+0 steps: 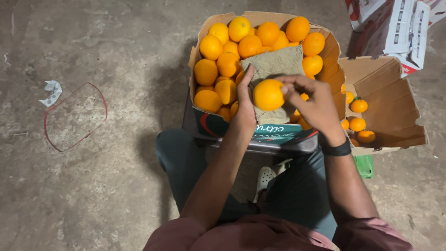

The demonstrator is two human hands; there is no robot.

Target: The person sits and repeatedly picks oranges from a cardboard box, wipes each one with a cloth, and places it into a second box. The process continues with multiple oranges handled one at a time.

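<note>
Above box rim (325,35), hand-held orange (268,95)

Glossy orange (268,95), coarse cloth (274,65), cardboard box (332,60)

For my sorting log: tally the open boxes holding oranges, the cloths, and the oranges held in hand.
Open cardboard boxes holding oranges: 2
Cloths: 1
Oranges held in hand: 1
Total: 4
</note>
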